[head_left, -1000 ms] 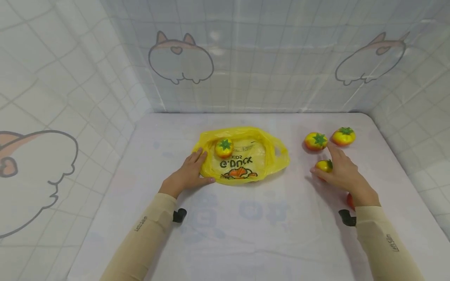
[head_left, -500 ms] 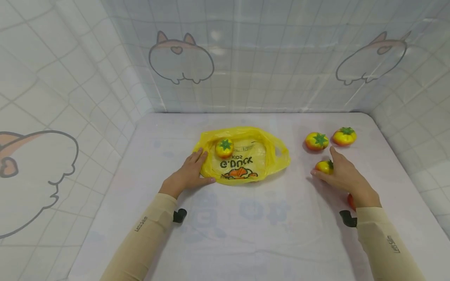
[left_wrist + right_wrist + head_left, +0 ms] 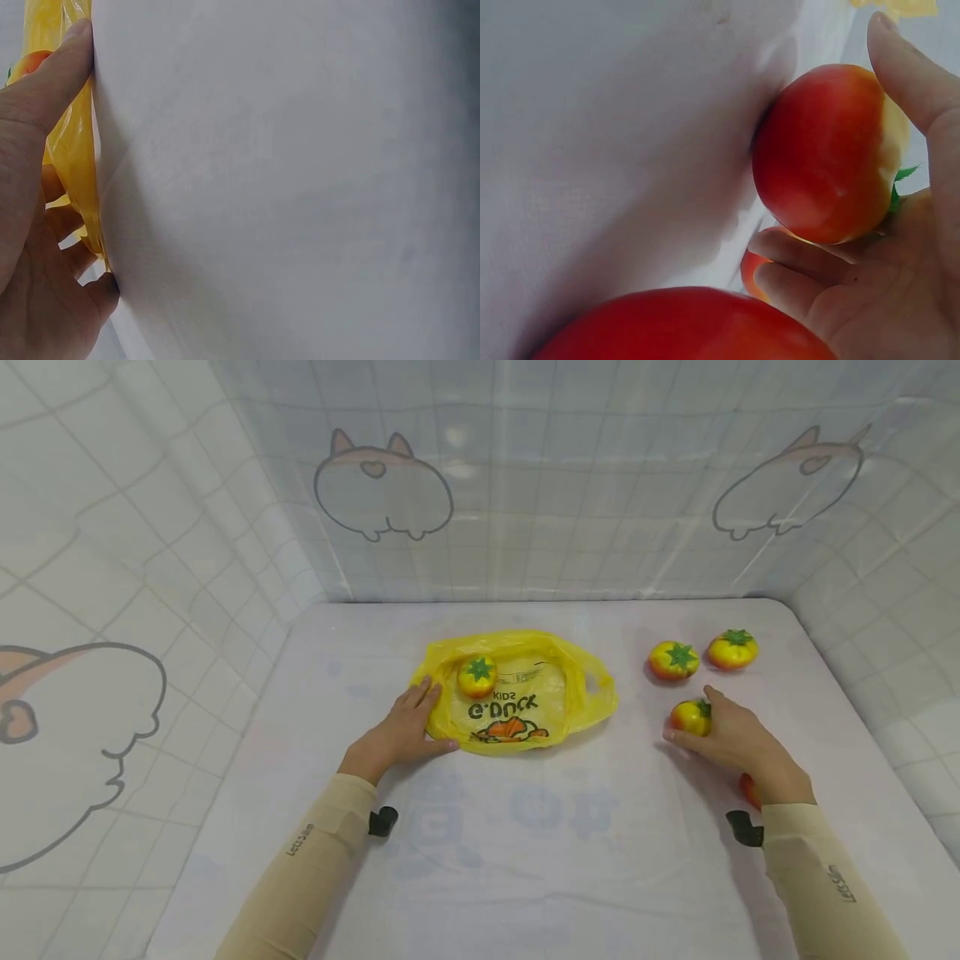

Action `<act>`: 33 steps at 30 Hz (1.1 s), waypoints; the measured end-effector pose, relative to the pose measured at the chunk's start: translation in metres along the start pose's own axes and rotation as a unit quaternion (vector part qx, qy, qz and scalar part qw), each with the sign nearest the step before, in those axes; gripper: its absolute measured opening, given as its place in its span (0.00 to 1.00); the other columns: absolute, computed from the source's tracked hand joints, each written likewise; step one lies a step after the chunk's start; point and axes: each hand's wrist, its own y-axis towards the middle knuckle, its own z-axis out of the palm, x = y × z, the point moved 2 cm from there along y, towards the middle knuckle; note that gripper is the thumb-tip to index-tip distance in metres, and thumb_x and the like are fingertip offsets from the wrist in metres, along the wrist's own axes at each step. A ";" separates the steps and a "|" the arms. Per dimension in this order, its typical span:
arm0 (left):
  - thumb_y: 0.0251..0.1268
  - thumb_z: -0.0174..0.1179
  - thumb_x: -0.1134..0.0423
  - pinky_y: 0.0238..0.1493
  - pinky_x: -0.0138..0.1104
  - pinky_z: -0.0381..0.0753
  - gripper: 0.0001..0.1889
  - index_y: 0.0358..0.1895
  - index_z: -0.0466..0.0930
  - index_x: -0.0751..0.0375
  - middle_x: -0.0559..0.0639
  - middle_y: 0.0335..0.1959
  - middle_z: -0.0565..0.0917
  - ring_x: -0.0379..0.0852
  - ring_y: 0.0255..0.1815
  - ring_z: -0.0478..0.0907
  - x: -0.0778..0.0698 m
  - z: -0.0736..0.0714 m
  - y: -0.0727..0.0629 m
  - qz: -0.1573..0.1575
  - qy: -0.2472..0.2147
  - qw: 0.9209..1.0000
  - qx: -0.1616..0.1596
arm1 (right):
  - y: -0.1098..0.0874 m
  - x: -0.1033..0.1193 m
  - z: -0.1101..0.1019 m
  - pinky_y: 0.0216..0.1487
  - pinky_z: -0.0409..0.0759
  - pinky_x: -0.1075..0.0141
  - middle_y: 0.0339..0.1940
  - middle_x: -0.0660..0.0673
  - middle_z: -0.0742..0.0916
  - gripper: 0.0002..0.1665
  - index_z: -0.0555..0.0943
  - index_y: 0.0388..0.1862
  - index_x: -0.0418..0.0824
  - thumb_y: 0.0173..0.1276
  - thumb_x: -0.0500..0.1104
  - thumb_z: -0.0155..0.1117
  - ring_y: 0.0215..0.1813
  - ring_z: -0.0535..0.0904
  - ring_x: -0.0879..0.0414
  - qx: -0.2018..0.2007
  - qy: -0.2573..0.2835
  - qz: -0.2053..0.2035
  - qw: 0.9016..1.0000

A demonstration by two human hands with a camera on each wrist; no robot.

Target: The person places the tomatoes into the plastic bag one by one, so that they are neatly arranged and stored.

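Note:
A yellow plastic bag lies spread on the table, a yellow-red tomato with a green star-shaped top on it. My left hand rests at the bag's left edge, thumb along the near side and fingers spread over the rim. On the right, my right hand is around another tomato, which sits on the table. In the right wrist view that tomato lies between a straight thumb and loosely extended fingers; how firmly they touch it is unclear.
Two more tomatoes, a nearer one and a farther one, stand toward the back right. Another red tomato is partly hidden by my right wrist. Tiled-pattern walls enclose the table at the back and sides.
My right index finger and thumb have shifted slightly toward me. The tomato between them has turned a little and shows more of its side. The left hand and bag stay put.

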 end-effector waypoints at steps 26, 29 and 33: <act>0.64 0.63 0.31 0.82 0.57 0.47 0.59 0.85 0.38 0.57 0.57 0.86 0.32 0.62 0.85 0.34 0.000 0.000 0.000 -0.001 0.001 1.000 -0.006 | -0.006 -0.001 -0.006 0.55 0.77 0.35 0.55 0.27 0.79 0.68 0.60 0.72 0.26 0.59 0.81 0.62 0.51 0.75 0.36 0.012 -0.013 0.007 1.000; 0.64 0.63 0.30 0.82 0.57 0.47 0.60 0.85 0.37 0.57 0.56 0.86 0.31 0.61 0.86 0.33 0.000 0.001 -0.001 -0.006 -0.003 1.000 -0.002 | -0.006 -0.001 -0.005 0.54 0.78 0.36 0.53 0.28 0.80 0.66 0.61 0.71 0.26 0.60 0.80 0.62 0.50 0.75 0.36 0.008 -0.014 0.004 1.000; 0.64 0.63 0.31 0.82 0.57 0.47 0.60 0.85 0.38 0.57 0.56 0.86 0.31 0.62 0.86 0.33 0.000 0.001 -0.002 -0.005 -0.008 1.000 -0.002 | -0.006 0.001 -0.005 0.56 0.77 0.34 0.55 0.27 0.79 0.68 0.59 0.73 0.26 0.59 0.80 0.62 0.51 0.75 0.35 0.008 -0.014 0.007 1.000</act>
